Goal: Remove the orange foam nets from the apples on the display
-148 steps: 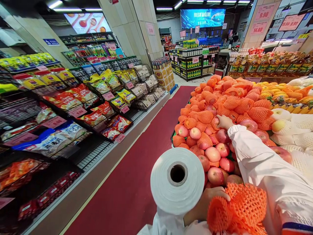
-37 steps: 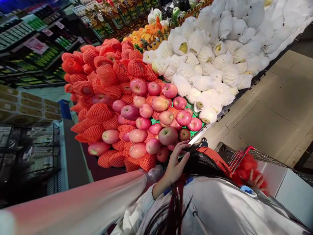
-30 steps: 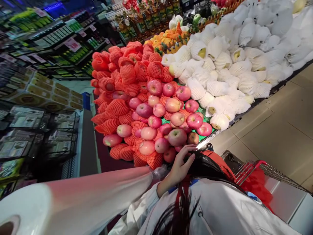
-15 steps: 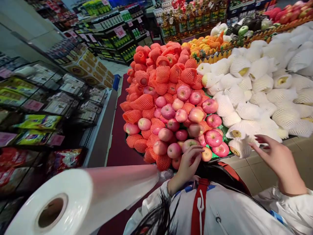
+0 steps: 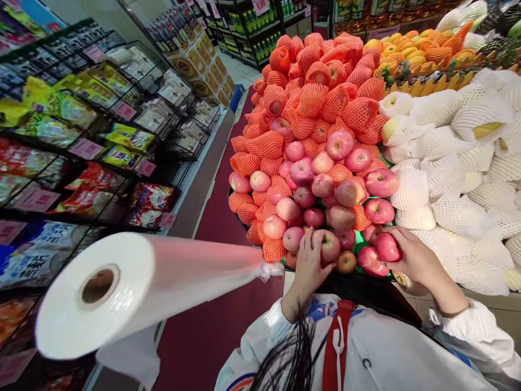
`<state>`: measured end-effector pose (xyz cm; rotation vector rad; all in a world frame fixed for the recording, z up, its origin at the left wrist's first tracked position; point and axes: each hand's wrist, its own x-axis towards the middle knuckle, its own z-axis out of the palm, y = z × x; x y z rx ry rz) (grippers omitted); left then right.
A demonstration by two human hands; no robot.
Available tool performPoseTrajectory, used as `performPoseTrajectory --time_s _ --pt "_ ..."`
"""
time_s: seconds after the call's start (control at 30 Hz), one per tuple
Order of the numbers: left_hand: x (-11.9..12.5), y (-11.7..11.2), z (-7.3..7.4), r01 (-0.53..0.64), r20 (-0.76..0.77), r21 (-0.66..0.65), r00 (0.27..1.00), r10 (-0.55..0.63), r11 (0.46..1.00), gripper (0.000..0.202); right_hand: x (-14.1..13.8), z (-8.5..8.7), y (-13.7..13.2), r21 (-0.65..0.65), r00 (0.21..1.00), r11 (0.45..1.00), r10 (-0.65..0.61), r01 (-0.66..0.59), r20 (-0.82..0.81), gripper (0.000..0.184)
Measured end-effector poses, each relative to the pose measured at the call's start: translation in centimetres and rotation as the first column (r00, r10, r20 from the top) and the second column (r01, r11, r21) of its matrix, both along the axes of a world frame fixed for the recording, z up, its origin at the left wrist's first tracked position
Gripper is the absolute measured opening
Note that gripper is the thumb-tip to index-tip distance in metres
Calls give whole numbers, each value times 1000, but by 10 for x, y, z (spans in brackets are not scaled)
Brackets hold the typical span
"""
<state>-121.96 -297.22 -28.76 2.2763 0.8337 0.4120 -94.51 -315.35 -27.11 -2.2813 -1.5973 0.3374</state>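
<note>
Loose pink-red apples [image 5: 302, 172] lie in front of and among apples wrapped in orange foam nets [image 5: 313, 100]. At the front edge of the pile, my left hand [image 5: 310, 264] curls its fingers round one greenish-pink apple [image 5: 330, 247], which still rests among the others. My right hand [image 5: 417, 258] grips a red apple [image 5: 387, 247] at the right front corner, just above another red apple [image 5: 372, 262]. Part of that hand's fingers is hidden behind the fruit. Green lining [image 5: 360, 242] shows between the apples there.
White-netted fruit [image 5: 464, 217] is heaped on the right. A big plastic bag roll [image 5: 171, 271] stands at the left front, above a dark red surface [image 5: 195, 336]. Racks of packaged snacks [image 5: 126, 141] line the left side. Yellow and orange fruit [image 5: 419, 49] lies behind a small fence.
My right hand has moved left from the white-netted fruit and taken hold of a red apple. My left hand has closed round an apple. The view has shifted left and down.
</note>
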Motion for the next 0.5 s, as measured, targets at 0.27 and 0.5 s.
performPoseTrajectory --time_s 0.27,0.5 --pt "2 1 -2 -32 -42 28 999 33 999 100 -13 6 -3 44 995 999 -28 23 100 69" --pt "29 -16 -3 378 29 159 922 -387 912 83 -21 -2 15 88 985 988 114 -126 129 69"
